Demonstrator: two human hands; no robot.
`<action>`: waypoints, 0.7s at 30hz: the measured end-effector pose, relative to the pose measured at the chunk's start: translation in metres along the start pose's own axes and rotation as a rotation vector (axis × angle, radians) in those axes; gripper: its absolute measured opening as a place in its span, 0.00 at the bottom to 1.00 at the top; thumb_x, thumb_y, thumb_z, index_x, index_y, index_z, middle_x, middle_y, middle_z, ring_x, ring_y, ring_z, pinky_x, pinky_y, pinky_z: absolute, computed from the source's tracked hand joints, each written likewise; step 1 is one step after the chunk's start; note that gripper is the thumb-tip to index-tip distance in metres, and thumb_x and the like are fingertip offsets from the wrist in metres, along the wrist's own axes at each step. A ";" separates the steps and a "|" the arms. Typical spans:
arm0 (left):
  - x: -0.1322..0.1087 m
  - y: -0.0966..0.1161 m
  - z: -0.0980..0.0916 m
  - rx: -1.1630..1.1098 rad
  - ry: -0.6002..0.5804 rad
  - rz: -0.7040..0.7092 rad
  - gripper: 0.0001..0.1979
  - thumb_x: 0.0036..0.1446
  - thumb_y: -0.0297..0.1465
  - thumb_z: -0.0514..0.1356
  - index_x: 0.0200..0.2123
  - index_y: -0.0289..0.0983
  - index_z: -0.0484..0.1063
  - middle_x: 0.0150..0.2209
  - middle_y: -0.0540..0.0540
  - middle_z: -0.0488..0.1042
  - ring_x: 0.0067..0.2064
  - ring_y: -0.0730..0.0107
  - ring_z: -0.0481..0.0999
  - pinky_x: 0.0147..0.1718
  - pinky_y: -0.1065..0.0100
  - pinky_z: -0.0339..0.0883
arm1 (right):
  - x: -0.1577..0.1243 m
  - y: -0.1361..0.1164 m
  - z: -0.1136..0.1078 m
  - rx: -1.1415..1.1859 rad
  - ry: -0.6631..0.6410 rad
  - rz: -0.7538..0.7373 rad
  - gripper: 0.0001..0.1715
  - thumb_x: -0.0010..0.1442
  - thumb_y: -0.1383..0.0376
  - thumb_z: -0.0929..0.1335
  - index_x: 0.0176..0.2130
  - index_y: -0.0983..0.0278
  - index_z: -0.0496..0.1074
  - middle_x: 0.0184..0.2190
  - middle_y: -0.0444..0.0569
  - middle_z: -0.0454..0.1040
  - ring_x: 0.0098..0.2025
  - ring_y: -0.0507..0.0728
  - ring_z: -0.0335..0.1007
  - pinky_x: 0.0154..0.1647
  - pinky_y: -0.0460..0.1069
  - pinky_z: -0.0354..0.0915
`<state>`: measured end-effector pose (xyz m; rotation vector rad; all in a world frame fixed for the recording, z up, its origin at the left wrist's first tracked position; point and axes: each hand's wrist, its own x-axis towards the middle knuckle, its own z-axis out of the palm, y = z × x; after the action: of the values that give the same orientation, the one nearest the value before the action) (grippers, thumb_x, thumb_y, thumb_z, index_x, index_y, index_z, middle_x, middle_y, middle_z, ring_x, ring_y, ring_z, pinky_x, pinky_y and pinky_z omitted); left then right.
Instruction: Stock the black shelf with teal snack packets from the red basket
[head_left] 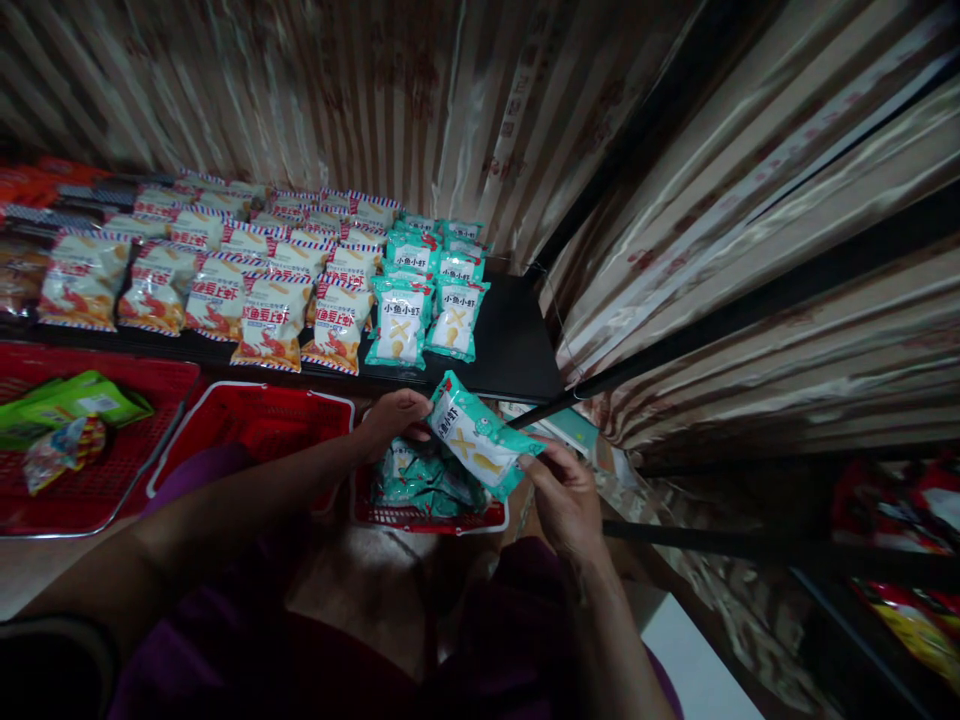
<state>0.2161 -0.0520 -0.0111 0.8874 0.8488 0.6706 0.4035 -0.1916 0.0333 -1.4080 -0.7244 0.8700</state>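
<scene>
- Teal snack packet (pixel 478 444), printed with a yellow cross-shaped snack and a white label, is held tilted between both hands just below the front edge of a black shelf (pixel 517 345).
- Left hand (pixel 394 415) grips the packet's upper left end, its fingers (pixel 409 408) clamped on the corner.
- Right hand (pixel 568 500) holds the lower right end, thumb and fingers closed on the packet's edge.
- Directly beneath the held packet, a red basket (pixel 420 515) carries more teal packets (pixel 424 478) piled loosely.
- On the shelf, teal packets of the same kind (pixel 424 300) stand in short rows at the right end of the display, with bare black shelf beside them.
- To their left, white, red and blue snack bags (pixel 270 320) fill the shelf in overlapping rows.
- A second red basket (pixel 259 425) sits left of the first; a third (pixel 90 480) farther left holds green packets (pixel 75 400).
- Striped, shiny curtain fabric (pixel 712 250) hangs behind and to the right of the shelf.
</scene>
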 end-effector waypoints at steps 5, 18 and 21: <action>0.003 -0.005 0.000 0.101 0.057 -0.034 0.08 0.47 0.34 0.64 0.27 0.38 0.68 0.21 0.47 0.71 0.22 0.69 0.70 0.22 0.67 0.66 | -0.003 -0.002 0.000 -0.171 -0.036 -0.113 0.09 0.45 0.63 0.74 0.31 0.58 0.78 0.26 0.43 0.77 0.28 0.53 0.69 0.31 0.47 0.66; -0.005 0.007 0.002 -0.358 -0.183 -0.125 0.13 0.48 0.39 0.63 0.29 0.35 0.72 0.27 0.46 0.74 0.31 0.68 0.74 0.36 0.66 0.69 | -0.016 -0.002 0.021 -0.647 -0.367 -0.625 0.14 0.54 0.71 0.66 0.37 0.56 0.78 0.28 0.45 0.72 0.30 0.52 0.69 0.29 0.46 0.66; -0.009 0.010 0.003 -0.375 -0.278 -0.185 0.18 0.51 0.46 0.60 0.26 0.35 0.72 0.23 0.47 0.72 0.28 0.69 0.73 0.32 0.68 0.67 | -0.022 0.003 0.028 -0.807 -0.446 -0.725 0.16 0.56 0.71 0.64 0.40 0.57 0.76 0.29 0.46 0.72 0.31 0.52 0.69 0.31 0.46 0.66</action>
<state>0.2122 -0.0557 0.0016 0.5392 0.5240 0.5074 0.3685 -0.1957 0.0330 -1.4491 -1.9361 0.2907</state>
